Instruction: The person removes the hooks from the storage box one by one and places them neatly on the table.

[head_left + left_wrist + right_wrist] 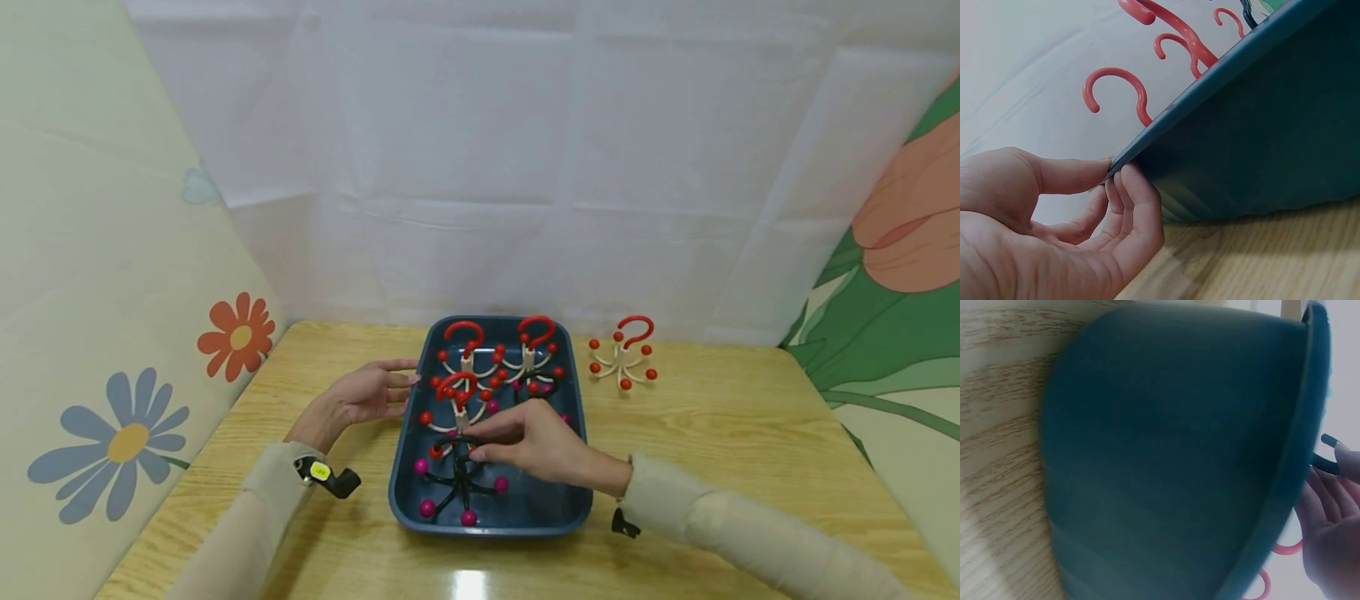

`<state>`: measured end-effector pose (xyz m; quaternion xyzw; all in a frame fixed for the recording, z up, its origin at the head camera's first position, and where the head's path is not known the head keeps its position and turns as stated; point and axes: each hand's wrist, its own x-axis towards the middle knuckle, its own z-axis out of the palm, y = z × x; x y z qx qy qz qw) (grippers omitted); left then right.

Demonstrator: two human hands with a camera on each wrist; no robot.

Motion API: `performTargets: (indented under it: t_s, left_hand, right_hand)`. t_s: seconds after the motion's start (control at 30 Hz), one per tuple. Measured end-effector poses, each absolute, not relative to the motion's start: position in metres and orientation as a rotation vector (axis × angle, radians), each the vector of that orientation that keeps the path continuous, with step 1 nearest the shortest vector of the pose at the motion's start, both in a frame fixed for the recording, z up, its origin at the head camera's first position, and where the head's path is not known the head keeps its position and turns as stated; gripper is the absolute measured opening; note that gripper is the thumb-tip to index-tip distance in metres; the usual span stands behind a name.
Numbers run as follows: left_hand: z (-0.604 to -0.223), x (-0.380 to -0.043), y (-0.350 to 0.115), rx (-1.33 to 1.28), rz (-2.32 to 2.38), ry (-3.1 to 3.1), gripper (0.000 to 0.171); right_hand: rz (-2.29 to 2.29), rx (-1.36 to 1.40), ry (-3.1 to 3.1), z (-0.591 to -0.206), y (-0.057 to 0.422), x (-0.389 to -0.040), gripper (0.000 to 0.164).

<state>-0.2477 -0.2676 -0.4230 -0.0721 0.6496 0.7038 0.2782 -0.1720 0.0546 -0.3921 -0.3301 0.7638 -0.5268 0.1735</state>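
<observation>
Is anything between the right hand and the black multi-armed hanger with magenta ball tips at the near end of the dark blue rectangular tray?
Nothing visible: the right hand pinches that black hanger by its curved hook, reaching in over the tray's right rim. The nearest red-and-cream hanger is just beyond, not between.

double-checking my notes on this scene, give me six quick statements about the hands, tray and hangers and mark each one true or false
1. The right hand pinches the hook of the front black hanger. True.
2. The front black hanger has yellow balls. False: its balls are magenta.
3. The left hand pinches the blue tray at its rim. True.
4. A red-hooked hanger is on the wooden table, outside the tray. True.
5. That hanger has black arms. False: its arms are cream.
6. Every red-hooked hanger is outside the tray. False: three red-hooked hangers are inside.
</observation>
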Motion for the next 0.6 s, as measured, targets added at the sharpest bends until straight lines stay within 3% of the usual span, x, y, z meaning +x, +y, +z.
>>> performTargets:
  t_s: [0.6]
  left_hand:
    - [-0.4231, -0.2477, -0.2677, -0.191, 1.893, 1.736, 0.06]
  right_hand:
    - [-1.543, -0.928, 2.148, -0.3958, 0.0548, -0.1699, 0.033]
